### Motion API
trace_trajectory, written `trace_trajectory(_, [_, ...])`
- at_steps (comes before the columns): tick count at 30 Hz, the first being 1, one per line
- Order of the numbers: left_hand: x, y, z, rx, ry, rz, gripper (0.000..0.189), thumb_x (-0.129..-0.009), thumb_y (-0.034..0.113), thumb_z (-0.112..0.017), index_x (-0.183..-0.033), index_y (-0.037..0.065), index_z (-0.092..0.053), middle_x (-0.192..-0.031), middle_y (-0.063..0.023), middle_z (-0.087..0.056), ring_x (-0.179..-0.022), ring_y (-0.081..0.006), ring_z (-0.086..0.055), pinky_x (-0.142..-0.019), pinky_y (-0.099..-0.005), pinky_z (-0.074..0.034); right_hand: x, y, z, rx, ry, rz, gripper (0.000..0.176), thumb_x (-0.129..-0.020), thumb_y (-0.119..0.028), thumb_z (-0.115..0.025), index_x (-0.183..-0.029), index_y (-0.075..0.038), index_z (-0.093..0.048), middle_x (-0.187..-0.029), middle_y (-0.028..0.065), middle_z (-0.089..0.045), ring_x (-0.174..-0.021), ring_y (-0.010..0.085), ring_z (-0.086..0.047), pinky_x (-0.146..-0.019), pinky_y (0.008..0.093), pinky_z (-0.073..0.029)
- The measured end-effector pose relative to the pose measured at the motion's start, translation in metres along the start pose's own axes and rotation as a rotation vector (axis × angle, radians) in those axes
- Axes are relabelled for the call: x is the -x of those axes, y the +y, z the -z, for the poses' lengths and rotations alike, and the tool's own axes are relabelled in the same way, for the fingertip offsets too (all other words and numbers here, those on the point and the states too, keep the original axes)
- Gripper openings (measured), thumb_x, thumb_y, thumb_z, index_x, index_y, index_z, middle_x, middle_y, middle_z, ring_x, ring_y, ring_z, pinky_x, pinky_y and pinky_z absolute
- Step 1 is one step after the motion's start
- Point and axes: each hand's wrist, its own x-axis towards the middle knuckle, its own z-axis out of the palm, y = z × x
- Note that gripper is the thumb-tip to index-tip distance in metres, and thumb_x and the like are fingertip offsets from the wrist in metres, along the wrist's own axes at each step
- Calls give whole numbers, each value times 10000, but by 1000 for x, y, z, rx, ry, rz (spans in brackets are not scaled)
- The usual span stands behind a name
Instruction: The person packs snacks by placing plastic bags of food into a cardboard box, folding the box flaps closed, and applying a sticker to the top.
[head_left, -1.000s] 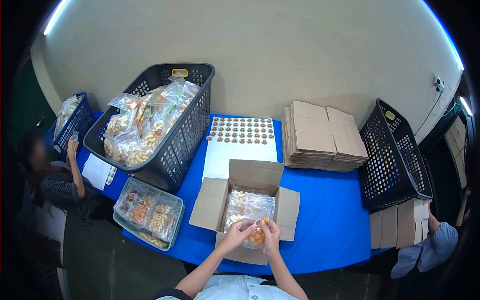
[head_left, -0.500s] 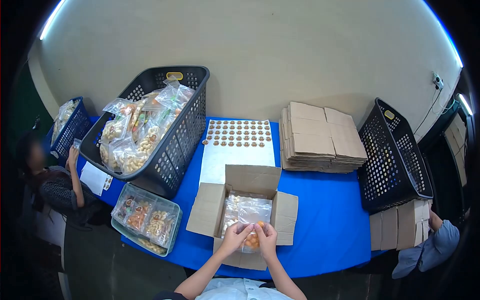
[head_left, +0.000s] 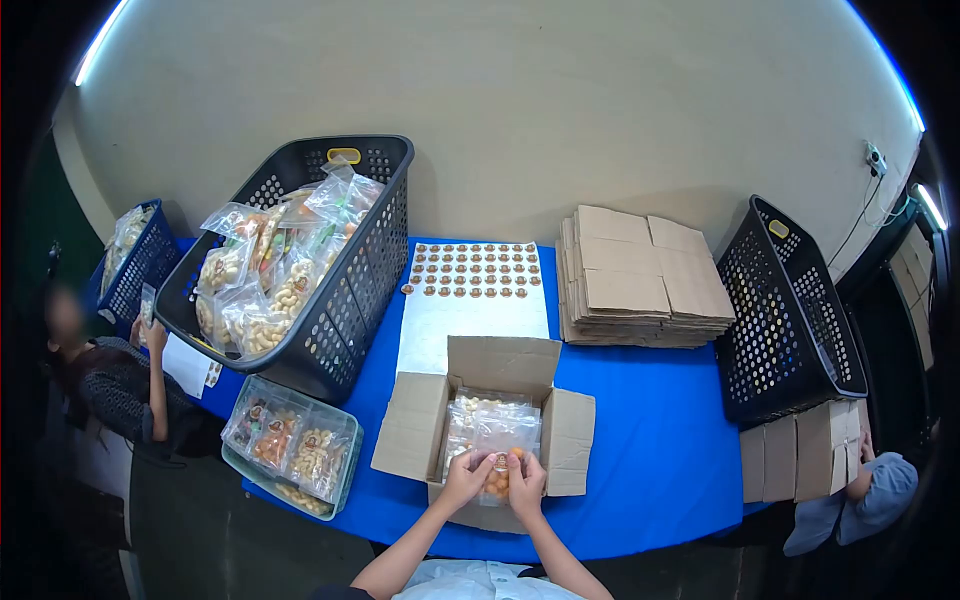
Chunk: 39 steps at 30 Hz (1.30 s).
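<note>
My left hand (head_left: 466,480) and my right hand (head_left: 527,483) hold a clear plastic bag of round orange snacks (head_left: 496,486) between them, each pinching one side with the thumb on top. A round brown label (head_left: 501,462) shows on the bag between my thumbs. The bag is over the near side of an open cardboard box (head_left: 504,360), whose flaps are spread outward. Inside the box lie clear bags of pale snacks (head_left: 459,418), partly covered by the held bag and my hands. Behind the box is a white sheet of round brown stickers (head_left: 470,325).
A large black basket (head_left: 375,260) full of snack bags stands left, with a pale-green tub (head_left: 350,470) of bags nearer. Flattened cartons (head_left: 640,260) are stacked right, beside another black basket (head_left: 790,320). People work at left (head_left: 130,385) and right (head_left: 880,490).
My thumbs have moved apart on the bag, and the round label between them has come into view. The person at left has shifted a hand slightly.
</note>
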Motion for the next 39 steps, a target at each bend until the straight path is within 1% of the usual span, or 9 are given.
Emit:
trace_trajectory(2, [0,-6,5,-8,-25,-10,165,-866,132,-568,-901,-23,-612,-818,-26,-623,-747,-56,-561,-637,-206,-463,-2,10,1,-71,-23,-5,199,-878,-188,-562,-843,8,-563,-716,-2,-554,-665,50,-497,-577,202,-407])
trace_trajectory(8, [4,-18,8,0,-2,93,166,-864,141,-577,-881,-19,-616,-815,-41,-625,-729,-61,-564,-620,-201,-463,-1,8,10,235,-132,80,142,-855,-126,-591,-847,13,-568,-757,-9,-563,-656,40,-498,-560,189,-402])
trace_trajectory(15, [13,11,-2,-214,24,-58,186,-852,151,-593,-919,-20,-619,-805,-46,-624,-726,-68,-569,-629,-203,-468,6,-15,8,-95,-87,-33,140,-869,-126,-569,-831,9,-563,-758,-6,-564,-705,40,-513,-623,196,-425])
trace_trajectory(20, [23,44,-13,-35,-97,-66,183,-847,158,-599,-940,1,-596,-839,-29,-622,-711,-53,-563,-612,-194,-459,7,-46,10,-243,-80,-49,147,-869,-139,-573,-829,3,-566,-766,-2,-565,-706,40,-506,-626,197,-420])
trace_trajectory(23, [30,66,-15,-22,-109,45,179,-839,154,-612,-939,8,-588,-830,-21,-614,-721,-58,-557,-623,-207,-460,5,-71,11,-285,-99,-78,159,-862,-152,-586,-814,-2,-570,-741,-2,-567,-669,38,-498,-583,195,-407])
trace_trajectory(26, [30,70,-11,-83,-152,20,176,-837,151,-615,-926,3,-580,-836,-26,-610,-746,-63,-558,-642,-212,-463,2,-60,25,95,-169,44,174,-857,-168,-597,-806,-3,-576,-717,-4,-569,-638,34,-498,-547,193,-398])
trace_trajectory(32, [32,77,-13,-34,-154,39,190,-853,161,-593,-942,-5,-570,-866,-38,-607,-771,-67,-560,-674,-218,-460,5,-70,15,-202,-64,-21,188,-846,-165,-611,-845,21,-587,-741,2,-596,-644,49,-531,-547,194,-423])
trace_trajectory(36, [29,62,-9,-34,-127,-82,204,-865,174,-575,-956,-9,-575,-861,-34,-608,-770,-69,-565,-660,-210,-462,0,-63,17,-247,-118,-113,199,-859,-184,-596,-866,15,-586,-769,14,-601,-682,54,-543,-587,198,-436])
trace_trajectory(39, [30,61,-5,-123,-110,-27,204,-863,167,-573,-978,-1,-584,-864,-26,-609,-777,-72,-565,-684,-207,-457,-5,-64,20,-245,-223,-149,197,-869,-176,-580,-931,11,-564,-839,32,-602,-746,64,-551,-650,206,-449])
